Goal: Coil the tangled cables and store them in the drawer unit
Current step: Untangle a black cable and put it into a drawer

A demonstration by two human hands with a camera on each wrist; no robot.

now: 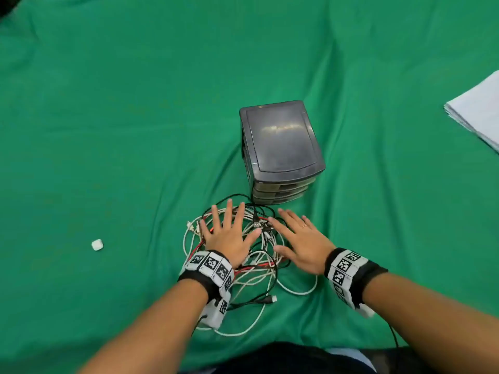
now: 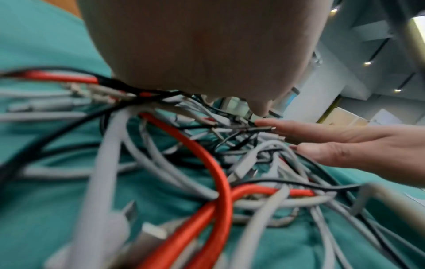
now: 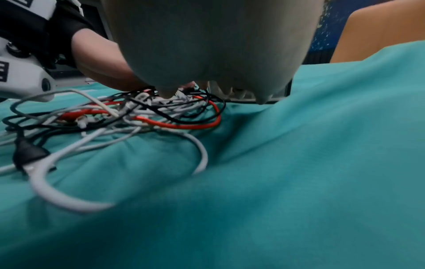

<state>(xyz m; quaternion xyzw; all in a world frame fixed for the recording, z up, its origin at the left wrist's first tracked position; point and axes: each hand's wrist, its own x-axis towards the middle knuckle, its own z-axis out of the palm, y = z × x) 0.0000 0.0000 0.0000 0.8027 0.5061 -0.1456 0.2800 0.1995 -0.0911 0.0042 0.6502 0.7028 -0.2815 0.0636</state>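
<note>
Head view shows a green cloth (image 1: 135, 130) spread under everything, reaching far beyond both hands. Just past the fingertips stands the dark drawer unit (image 1: 280, 147), its drawers all pushed in, facing the person. Far off to the right of the right hand lies a stack of white paper (image 1: 478, 109). Beneath both palms sits the tangle of cables (image 1: 256, 276) (white, black and red strands looped through one another), trailing back under the left wrist. The left hand (image 1: 229, 238) lies flat on the heap with fingers spread wide, gripping nothing. The right hand (image 1: 299, 244) rests flat beside it on the tangle's right edge, fingers straight. Well left of the left hand sits a small white object (image 1: 97, 244).
</note>
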